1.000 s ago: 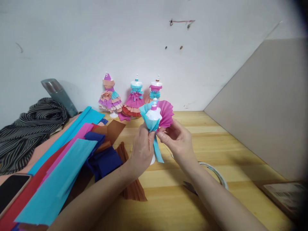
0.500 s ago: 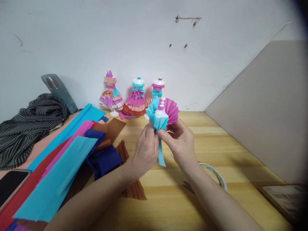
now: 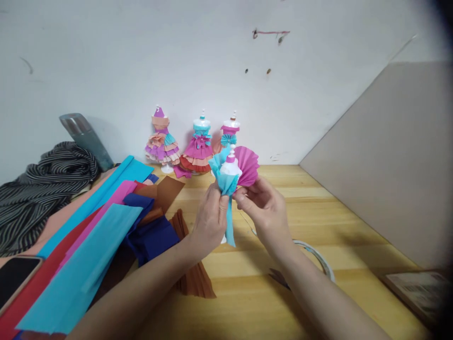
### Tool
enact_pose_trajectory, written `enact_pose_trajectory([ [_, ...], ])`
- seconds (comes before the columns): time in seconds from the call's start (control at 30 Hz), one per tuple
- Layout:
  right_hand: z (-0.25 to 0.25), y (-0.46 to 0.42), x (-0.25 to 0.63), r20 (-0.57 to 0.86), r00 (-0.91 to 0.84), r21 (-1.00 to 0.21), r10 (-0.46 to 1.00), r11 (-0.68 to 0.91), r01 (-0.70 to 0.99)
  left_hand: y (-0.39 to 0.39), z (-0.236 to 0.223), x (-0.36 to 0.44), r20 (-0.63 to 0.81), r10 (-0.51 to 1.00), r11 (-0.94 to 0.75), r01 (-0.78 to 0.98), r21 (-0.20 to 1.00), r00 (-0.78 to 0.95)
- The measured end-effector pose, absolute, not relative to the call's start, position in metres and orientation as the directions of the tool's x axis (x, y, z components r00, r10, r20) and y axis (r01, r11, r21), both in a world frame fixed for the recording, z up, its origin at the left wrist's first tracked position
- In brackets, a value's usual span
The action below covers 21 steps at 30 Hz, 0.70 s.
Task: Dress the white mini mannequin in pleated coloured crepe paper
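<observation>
A small white dress form [image 3: 231, 168] stands upright in my left hand [image 3: 211, 215], whose fingers wrap round its waist. Turquoise crepe paper [image 3: 227, 183] is gathered over the form's front and fans up on its left, with a narrow strip [image 3: 230, 224] hanging below. On the right side a pleated magenta paper fan [image 3: 248, 166] spreads out. My right hand [image 3: 264, 203] pinches at the lower edge of this fan, thumb against fingertips. Exactly what lies between those fingertips is partly hidden.
Behind stand three dressed forms [image 3: 163, 141] against the wall. Left are coloured crepe sheets [image 3: 81, 264], a phone [image 3: 17, 278], a striped cloth [image 3: 53, 184] and a bottle [image 3: 87, 141]. A tape roll [image 3: 320, 257] and scissors [image 3: 279, 278] lie by my right forearm.
My left hand and the dress form have shifted slightly left. My right thumb has come off the turquoise paper at the waist and now sits by the magenta fan's base.
</observation>
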State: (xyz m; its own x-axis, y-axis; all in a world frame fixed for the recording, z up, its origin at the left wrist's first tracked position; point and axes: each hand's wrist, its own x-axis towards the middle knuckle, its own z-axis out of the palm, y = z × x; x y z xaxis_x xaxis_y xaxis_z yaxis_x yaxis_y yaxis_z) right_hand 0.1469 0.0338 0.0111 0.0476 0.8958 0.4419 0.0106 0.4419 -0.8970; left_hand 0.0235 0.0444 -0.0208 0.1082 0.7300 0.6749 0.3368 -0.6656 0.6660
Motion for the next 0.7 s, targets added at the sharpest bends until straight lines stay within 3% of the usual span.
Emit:
enact_pose_trajectory([
  [0.27,0.002,0.038,0.143,0.419,0.144,-0.89,0.897,0.436,-0.13,0.046,-0.025,0.019,0.675,0.73,-0.66,0.367,0.655,0.108],
  [0.47,-0.002,0.036,0.143,0.45,0.093,-0.892,0.888,0.452,-0.007,0.049,-0.025,0.017,0.654,0.753,-0.621,0.41,0.668,0.073],
  [0.7,-0.002,0.035,0.14,0.628,0.104,-0.767,0.772,0.59,0.253,0.05,-0.024,0.017,0.673,0.734,-0.642,0.41,0.647,0.087],
])
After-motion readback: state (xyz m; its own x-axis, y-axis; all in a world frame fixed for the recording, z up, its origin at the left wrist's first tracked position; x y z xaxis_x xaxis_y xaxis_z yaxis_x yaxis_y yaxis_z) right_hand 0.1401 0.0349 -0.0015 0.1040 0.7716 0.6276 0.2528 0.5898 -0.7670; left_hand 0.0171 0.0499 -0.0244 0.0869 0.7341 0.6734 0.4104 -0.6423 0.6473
